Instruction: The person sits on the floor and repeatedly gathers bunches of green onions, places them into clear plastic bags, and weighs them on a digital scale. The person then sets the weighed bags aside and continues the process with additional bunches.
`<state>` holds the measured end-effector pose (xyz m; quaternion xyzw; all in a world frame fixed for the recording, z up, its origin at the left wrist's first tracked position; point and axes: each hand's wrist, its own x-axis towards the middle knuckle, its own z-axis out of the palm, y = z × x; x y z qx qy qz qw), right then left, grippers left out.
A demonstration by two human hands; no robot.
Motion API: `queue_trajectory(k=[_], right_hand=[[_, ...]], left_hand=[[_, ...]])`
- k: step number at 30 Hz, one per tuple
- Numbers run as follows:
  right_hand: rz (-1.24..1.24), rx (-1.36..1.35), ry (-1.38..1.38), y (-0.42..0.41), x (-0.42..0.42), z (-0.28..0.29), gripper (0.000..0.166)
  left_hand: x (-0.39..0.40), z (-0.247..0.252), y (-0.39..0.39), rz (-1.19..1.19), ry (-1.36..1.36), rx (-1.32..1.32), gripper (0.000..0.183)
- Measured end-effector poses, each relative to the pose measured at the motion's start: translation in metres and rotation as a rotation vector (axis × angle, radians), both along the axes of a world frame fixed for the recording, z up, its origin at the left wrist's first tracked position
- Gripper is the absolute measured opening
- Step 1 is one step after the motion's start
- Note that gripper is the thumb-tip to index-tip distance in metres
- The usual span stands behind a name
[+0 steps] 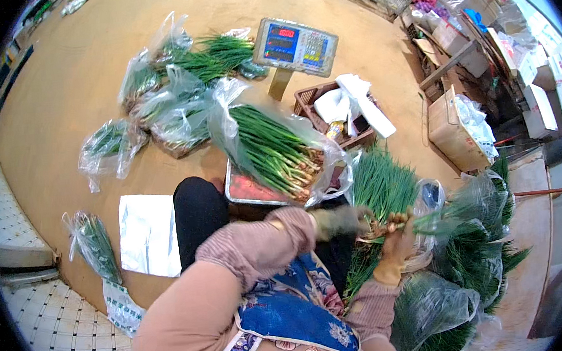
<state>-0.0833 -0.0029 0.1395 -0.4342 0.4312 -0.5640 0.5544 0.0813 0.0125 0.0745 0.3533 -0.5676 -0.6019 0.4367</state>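
Observation:
My right hand [395,250], in a tan work glove, grips a small bunch of green onions [436,223], leaves pointing right and roots to the left. Close by on the left, my gloved left hand [340,222] reaches toward those roots. It is blurred, and whether its fingers hold anything is unclear. Just beyond both hands lies a loose pile of green onions [383,180]. A large bundle of green onions [276,148] in an open clear plastic bag [223,98] rests on the weighing pan [252,183] of a digital scale, whose lit display [295,45] stands behind.
Bagged green onions [172,110] lie at the far left, and more bags [434,302] crowd my right side. A brown plastic crate [307,99] holds white bags. White plastic sheets [148,235] lie left of my knee. A cardboard box [448,127] and shelving stand right.

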Motion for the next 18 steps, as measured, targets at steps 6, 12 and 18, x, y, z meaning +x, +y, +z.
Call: queue_trajectory(k=[6, 12, 18], right_hand=[[0.331, -0.086, 0.316, -0.014, 0.124, 0.022, 0.036], [0.724, -0.714, 0.894, -0.003, 0.244, -0.004, 0.065], [0.594, -0.421, 1.600, -0.072, 0.272, -0.090, 0.049]], left_hand=[[0.210, -0.005, 0.006, 0.758, -0.469, -0.109, 0.054], [0.284, -0.007, 0.040, 1.002, -0.348, -0.094, 0.054], [0.291, 0.038, 0.044, 1.385, -0.901, -0.330, 0.033]])
